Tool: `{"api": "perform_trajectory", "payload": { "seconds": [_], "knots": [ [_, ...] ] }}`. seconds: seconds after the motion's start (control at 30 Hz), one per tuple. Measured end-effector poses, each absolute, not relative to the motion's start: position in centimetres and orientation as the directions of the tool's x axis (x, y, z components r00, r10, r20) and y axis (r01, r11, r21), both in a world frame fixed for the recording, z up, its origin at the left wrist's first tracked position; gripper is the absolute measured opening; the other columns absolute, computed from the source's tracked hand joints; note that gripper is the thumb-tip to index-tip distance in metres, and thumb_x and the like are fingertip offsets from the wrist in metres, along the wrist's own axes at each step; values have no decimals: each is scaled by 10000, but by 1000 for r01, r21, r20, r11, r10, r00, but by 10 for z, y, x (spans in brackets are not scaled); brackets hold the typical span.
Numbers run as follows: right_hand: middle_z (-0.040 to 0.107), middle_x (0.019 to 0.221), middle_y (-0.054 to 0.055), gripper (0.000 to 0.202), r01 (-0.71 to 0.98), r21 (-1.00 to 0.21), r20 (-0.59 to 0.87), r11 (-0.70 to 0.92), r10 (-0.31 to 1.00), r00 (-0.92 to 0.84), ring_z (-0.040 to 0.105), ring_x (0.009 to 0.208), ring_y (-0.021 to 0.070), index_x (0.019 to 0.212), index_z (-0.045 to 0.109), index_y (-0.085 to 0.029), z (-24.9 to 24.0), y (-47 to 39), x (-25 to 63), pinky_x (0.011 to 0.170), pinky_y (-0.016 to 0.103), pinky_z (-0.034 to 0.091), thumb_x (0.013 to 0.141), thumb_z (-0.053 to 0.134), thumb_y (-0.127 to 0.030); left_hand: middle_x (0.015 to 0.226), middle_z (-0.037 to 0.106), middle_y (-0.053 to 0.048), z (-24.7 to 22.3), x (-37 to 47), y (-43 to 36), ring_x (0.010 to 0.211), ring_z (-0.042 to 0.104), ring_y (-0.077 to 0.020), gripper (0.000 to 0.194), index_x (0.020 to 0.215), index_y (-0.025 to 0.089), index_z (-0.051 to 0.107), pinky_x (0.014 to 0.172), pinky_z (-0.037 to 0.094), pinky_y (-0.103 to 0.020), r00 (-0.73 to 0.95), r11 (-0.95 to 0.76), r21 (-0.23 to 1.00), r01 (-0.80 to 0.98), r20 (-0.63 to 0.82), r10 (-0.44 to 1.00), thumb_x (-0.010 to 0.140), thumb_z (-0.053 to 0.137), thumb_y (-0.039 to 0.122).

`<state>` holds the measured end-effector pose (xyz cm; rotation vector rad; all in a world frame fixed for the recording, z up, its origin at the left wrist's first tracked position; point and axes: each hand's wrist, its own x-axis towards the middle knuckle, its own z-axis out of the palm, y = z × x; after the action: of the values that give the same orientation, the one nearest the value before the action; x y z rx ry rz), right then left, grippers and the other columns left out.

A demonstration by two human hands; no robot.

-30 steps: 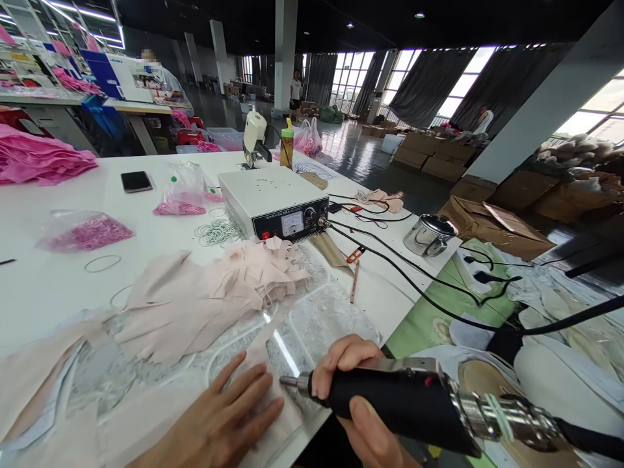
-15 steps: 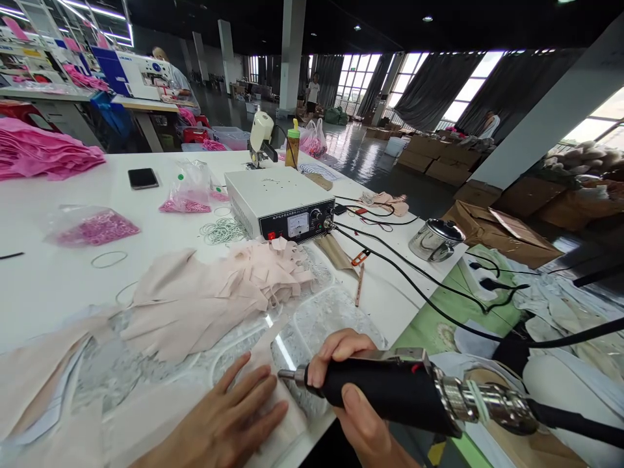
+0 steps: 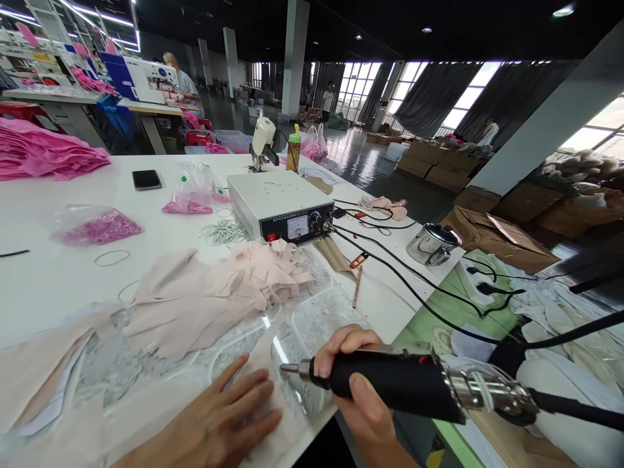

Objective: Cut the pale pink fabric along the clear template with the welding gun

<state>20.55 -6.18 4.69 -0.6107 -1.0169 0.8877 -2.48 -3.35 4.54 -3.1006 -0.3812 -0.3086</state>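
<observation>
My left hand (image 3: 229, 416) lies flat with fingers spread on a strip of pale pink fabric (image 3: 260, 354). The fabric rests on a clear, glossy sheet (image 3: 322, 312). My right hand (image 3: 358, 383) is wrapped round a black ultrasonic handpiece (image 3: 400, 383), held nearly level. Its narrow metal tip (image 3: 291, 368) points left, close to my left fingertips and over the fabric's right edge; whether it touches cannot be told. A thick cable leaves the handpiece at the right. A heap of pale pink fabric pieces (image 3: 205, 299) lies beyond my left hand.
A white control box (image 3: 277, 201) with a dial stands mid-table, cables running right. Around it are a pencil (image 3: 357, 287), an orange cutter (image 3: 359, 260), a lidded metal mug (image 3: 431, 244), pink-filled bags (image 3: 100, 224) and a phone (image 3: 147, 179). A co-worker (image 3: 185, 84) sits at the far left.
The handpiece has risen slightly, its tip moving a little up and away from my left fingers. My left hand has shifted slightly left and down in the view.
</observation>
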Motion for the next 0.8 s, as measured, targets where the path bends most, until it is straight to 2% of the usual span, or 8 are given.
{"api": "perform_trajectory", "payload": {
  "seconds": [0.17,0.33,0.47,0.63,0.73,0.8],
  "knots": [
    [555,900,1,177,-376,-707,503,599,800,328,617,584,125,969,619,-263,46,-41,202,560,316,529,866,658,-401,1229,718,22,52,-25,-35,1230,621,-185,395,1243,287,652,1254,185,-373,924,-964,85,253,273,267,859,612,202],
    [585,880,-2,201,-371,-674,533,639,768,354,603,519,112,929,595,-255,33,-13,191,518,301,516,846,684,-416,1297,693,-8,60,-28,-29,1265,601,-196,542,1296,267,619,1249,194,-356,969,-986,2,167,184,164,767,608,151],
    [602,874,-3,222,-345,-680,532,647,759,375,604,513,110,927,583,-249,28,-4,187,528,304,522,838,679,-428,1329,674,-22,61,-30,-27,1304,568,-196,608,1346,247,589,1255,176,-364,976,-989,-10,145,166,141,753,578,111],
    [609,860,-5,234,-325,-681,541,656,750,381,599,505,111,909,576,-247,30,-3,188,523,307,520,828,679,-441,1285,698,-37,52,-28,-30,1284,584,-194,529,1360,218,574,1271,81,-395,956,-978,57,199,207,207,844,550,102],
    [612,863,-5,237,-325,-680,544,657,750,376,599,504,106,917,576,-247,29,-2,187,526,302,514,827,683,-437,1217,722,-49,43,-24,-32,1246,610,-199,432,1332,203,570,1271,97,-424,927,-961,144,238,263,269,913,507,120],
    [615,855,-4,250,-324,-686,539,651,754,375,595,502,108,922,571,-246,29,-2,187,528,306,512,825,684,-448,1127,740,-38,38,-21,-33,1171,650,-188,337,1271,211,584,1261,162,-439,885,-941,191,279,328,330,975,454,113]
  ]
}}
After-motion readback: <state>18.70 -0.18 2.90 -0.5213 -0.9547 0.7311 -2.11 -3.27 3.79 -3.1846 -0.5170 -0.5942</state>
